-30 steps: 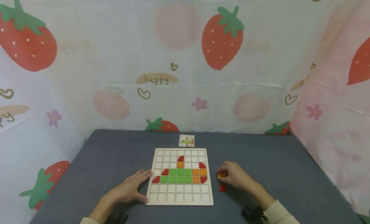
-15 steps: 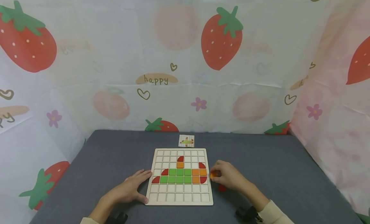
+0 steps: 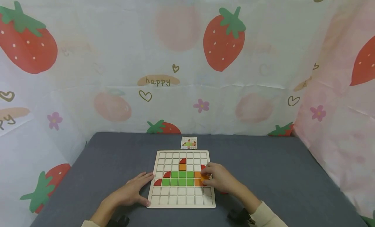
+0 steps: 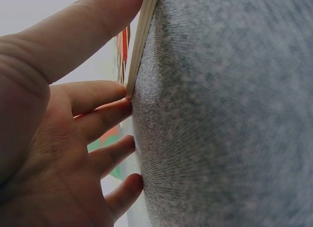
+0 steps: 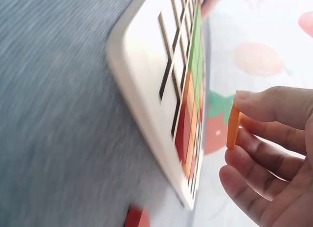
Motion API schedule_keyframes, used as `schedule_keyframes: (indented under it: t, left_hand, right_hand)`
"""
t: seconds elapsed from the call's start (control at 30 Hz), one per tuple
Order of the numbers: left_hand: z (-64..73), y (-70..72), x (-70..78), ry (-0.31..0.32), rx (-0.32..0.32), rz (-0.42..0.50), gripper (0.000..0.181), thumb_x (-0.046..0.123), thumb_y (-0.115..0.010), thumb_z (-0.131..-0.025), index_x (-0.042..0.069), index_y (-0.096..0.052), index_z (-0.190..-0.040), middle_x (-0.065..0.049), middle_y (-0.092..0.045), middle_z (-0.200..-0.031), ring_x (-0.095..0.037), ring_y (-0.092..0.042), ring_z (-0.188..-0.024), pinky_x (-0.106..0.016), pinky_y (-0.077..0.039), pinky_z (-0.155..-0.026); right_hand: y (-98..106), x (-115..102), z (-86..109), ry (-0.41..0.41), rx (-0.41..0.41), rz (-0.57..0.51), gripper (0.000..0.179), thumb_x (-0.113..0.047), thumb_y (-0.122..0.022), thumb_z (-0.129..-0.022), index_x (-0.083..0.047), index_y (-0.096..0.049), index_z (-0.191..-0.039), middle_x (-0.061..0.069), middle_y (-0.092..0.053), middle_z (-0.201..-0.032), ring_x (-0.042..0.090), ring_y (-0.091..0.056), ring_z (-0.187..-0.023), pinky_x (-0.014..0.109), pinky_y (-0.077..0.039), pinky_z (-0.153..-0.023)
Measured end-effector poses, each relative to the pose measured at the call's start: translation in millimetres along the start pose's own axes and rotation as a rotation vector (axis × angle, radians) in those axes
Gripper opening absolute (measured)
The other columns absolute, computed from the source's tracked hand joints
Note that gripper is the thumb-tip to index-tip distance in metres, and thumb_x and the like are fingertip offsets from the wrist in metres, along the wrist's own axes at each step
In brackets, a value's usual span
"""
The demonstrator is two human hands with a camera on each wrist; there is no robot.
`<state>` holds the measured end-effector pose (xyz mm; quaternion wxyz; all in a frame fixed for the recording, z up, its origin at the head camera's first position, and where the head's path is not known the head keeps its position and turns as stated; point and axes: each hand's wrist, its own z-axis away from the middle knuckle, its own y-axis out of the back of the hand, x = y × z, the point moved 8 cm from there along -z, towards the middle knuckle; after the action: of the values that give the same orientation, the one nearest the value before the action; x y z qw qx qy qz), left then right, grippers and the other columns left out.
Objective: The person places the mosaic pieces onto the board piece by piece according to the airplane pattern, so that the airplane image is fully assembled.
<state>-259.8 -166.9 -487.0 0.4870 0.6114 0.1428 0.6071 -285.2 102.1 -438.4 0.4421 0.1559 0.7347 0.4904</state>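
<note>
My right hand [image 3: 221, 179] pinches an orange square tile [image 5: 233, 126] between thumb and fingers, over the right part of the wooden grid board [image 3: 181, 200]. In the right wrist view the tile is lifted above the board's surface. My left hand [image 3: 131, 189] lies spread at the board's left side, thumb at the near corner and fingertips along the edge. On the board, green square tiles [image 3: 182, 181] form two rows, with orange tiles [image 3: 198, 181] to their right. Several red quarter-round tiles [image 3: 183, 161] sit around them; my right hand partly covers those at the right.
A small pattern card [image 3: 188, 143] lies just beyond the board. A red piece [image 5: 137, 217] is on the grey tabletop [image 3: 263, 168] right of the board, mostly hidden by my right hand in the head view. A strawberry-print cloth [image 3: 187, 64] hangs behind and at the sides.
My right hand has moved left from beside the board to over its right columns, carrying the orange tile. The left hand has stayed at the board's left edge.
</note>
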Motion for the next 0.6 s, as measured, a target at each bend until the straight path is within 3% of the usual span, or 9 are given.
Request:
schedule_keyframes:
  t: [0.2,0.6]
  left_hand:
    - [-1.0,-0.1,0.7,-0.016,-0.012,0.010,0.099,0.031,-0.086,-0.067,-0.001,-0.038,-0.147,-0.020,-0.035,-0.156,-0.048,-0.019,-0.146,-0.072,-0.018,-0.108]
    - [-0.6,-0.8,0.2,-0.026,-0.023,0.013,0.101,0.036,-0.085,-0.067,-0.001,-0.037,-0.148,-0.022,-0.033,-0.156,-0.050,-0.018,-0.145,-0.073,-0.018,-0.107]
  right_hand:
    - [-9.2,-17.3,-8.2,0.042,-0.031,-0.038,0.023,-0.009,-0.075,-0.083,-0.002,-0.073,-0.105,0.001,-0.061,-0.090,0.009,-0.049,-0.074,0.019,-0.041,-0.063]
    - [-21.4,-37.4,-20.9,0.078,-0.057,-0.027,0.023,-0.012,-0.074,-0.084,-0.005,-0.074,-0.105,-0.001,-0.063,-0.092,0.006,-0.053,-0.079,0.020,-0.047,-0.070]
